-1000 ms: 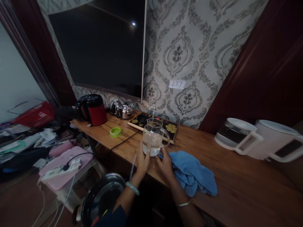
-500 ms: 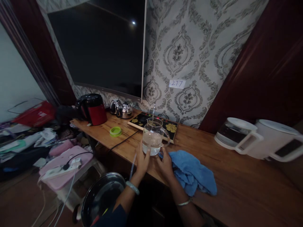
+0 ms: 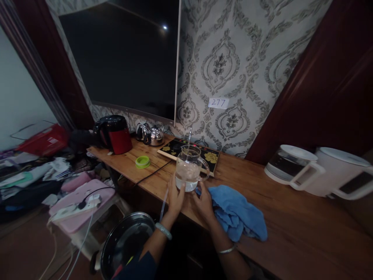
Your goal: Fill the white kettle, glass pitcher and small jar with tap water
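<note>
A clear glass teapot [image 3: 188, 171], partly filled with water and without a lid, is near the front of the wooden table, its handle pointing right. My left hand [image 3: 176, 197] wraps round its lower left side, thumb in front. At the lower right of the glass, my right hand [image 3: 204, 201] closes on it with bent fingers; its far fingertips are hidden. Behind the teapot lies a black electric tea stove [image 3: 210, 156] with gold flowers, and a thin metal spout [image 3: 190, 135] rises there. A rumpled blue cloth [image 3: 240, 214] touches the table beside my right hand.
A green ring-shaped lid [image 3: 142, 162], two small steel kettles [image 3: 155, 136] and a red-black kettle [image 3: 121, 140] stand left. White-handled jugs [image 3: 291, 167] are at right. Below the table's front edge are a dark basin [image 3: 128, 237] and a pink stool [image 3: 78, 206] with a power strip.
</note>
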The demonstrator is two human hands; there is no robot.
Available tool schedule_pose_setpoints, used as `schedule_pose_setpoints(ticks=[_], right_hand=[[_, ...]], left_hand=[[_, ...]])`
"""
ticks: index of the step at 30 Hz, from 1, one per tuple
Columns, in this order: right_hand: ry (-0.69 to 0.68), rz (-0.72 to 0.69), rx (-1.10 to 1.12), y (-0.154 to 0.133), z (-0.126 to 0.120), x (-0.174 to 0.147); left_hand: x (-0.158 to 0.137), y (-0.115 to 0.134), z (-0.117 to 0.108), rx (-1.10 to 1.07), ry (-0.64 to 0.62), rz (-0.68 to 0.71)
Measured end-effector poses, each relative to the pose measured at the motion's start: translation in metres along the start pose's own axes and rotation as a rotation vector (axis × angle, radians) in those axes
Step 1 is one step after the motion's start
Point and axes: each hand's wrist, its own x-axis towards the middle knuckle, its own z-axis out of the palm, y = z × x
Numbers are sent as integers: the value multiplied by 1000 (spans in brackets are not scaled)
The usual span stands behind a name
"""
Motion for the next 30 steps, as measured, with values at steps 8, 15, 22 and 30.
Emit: schedule_pose_setpoints(ticks=[8, 15, 22, 30], right_hand=[[13, 0, -14, -2, 0, 0], [3, 5, -5, -6, -1, 0], [-12, 4, 16, -6, -2, 0], [-10, -3, 12, -4, -1, 1]], left_hand=[[0, 5, -2, 1, -13, -13], [1, 5, -3, -5, -27, -6], [0, 3, -1, -4, -17, -3], [0, 3, -2, 0, -21, -11]])
